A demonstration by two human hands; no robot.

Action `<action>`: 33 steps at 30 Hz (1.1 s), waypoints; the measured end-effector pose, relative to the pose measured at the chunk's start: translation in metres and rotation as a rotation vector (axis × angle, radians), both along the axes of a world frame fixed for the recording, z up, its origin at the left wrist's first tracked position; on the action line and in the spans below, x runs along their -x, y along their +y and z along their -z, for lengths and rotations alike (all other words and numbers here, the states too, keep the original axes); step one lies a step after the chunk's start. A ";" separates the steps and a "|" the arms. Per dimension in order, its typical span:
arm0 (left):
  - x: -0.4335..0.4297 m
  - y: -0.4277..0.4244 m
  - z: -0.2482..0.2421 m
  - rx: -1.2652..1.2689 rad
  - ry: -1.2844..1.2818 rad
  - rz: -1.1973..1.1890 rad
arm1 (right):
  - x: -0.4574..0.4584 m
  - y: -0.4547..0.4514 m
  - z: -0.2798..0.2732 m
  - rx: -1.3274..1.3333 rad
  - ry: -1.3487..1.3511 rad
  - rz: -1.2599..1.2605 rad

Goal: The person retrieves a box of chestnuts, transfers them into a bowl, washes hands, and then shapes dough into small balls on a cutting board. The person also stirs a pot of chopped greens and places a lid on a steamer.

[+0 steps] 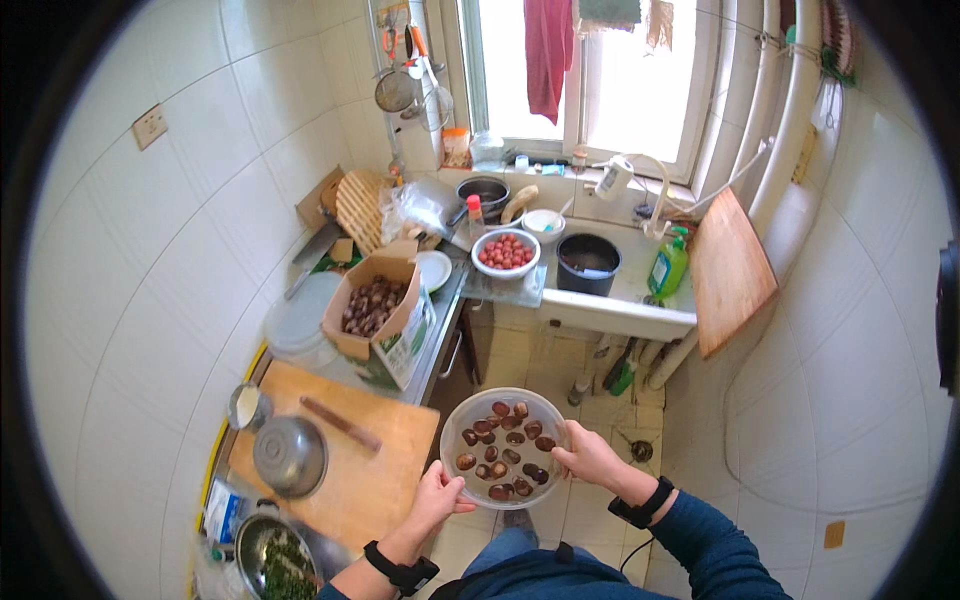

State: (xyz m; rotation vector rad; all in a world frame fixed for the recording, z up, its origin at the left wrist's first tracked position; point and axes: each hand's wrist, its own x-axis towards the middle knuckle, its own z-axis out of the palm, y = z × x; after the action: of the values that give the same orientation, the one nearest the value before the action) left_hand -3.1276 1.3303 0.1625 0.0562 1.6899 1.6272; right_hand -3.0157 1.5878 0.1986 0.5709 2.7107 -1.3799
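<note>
A translucent round plastic bowl (507,395) is held in the air between both hands, over the floor in front of my body. Several brown chestnuts (513,439) lie spread out inside it, seemingly in water. My left hand (441,496) grips the bowl's lower left rim, and my right hand (589,456) grips its right rim. An open cardboard box (401,356) of chestnuts stands on the counter beyond. Left of the bowl, a wooden board (397,435) carries a rolling pin (341,424) and an upturned metal bowl (290,456).
At the back, a white bowl of red fruit (506,253) stands beside a dark pot (589,262) at the sink (622,309). Green dish soap (666,271) and a leaning wooden cutting board (727,277) are on the right. A metal bowl of chopped greens (277,559) sits lower left.
</note>
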 end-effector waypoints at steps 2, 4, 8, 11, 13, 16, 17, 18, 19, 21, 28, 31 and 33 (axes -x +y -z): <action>0.030 0.034 0.002 -0.027 0.002 -0.009 | 0.026 0.032 -0.005 0.041 -0.020 0.022; 0.059 0.063 0.004 -0.027 -0.018 -0.018 | 0.053 0.060 -0.009 0.157 -0.056 0.043; 0.114 0.117 0.008 -0.005 -0.011 -0.075 | 0.113 0.117 -0.010 0.167 -0.080 0.007; 0.146 0.149 0.017 0.003 -0.002 -0.129 | 0.164 0.164 0.002 0.247 -0.120 -0.051; 0.165 0.168 0.026 0.024 0.006 -0.168 | 0.206 0.202 0.018 0.411 -0.154 -0.028; 0.184 0.194 0.038 -0.024 -0.018 -0.277 | 0.273 0.258 0.048 0.636 -0.202 0.047; 0.191 0.202 0.040 -0.026 -0.058 -0.324 | 0.295 0.271 0.060 0.709 -0.214 0.122; 0.195 0.208 0.041 -0.037 -0.030 -0.343 | 0.319 0.284 0.071 0.727 -0.225 0.152; 0.199 0.214 0.042 -0.052 -0.025 -0.380 | 0.342 0.294 0.082 0.747 -0.221 0.178; 0.206 0.226 0.042 -0.098 -0.033 -0.470 | 0.382 0.308 0.103 0.770 -0.240 0.252; 0.225 0.240 0.041 -0.074 -0.062 -0.602 | 0.450 0.318 0.145 1.052 -0.149 0.342; 0.231 0.235 0.046 -0.091 -0.068 -0.608 | 0.458 0.319 0.154 0.860 -0.129 0.406; 0.230 0.229 0.049 -0.040 -0.085 -0.620 | 0.457 0.321 0.152 0.833 -0.081 0.380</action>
State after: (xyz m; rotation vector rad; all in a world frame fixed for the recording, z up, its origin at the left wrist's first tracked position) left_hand -3.3578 1.5596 0.1131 -0.5602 1.7038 2.0685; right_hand -3.4728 1.9088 0.0462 1.0188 1.7412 -2.2834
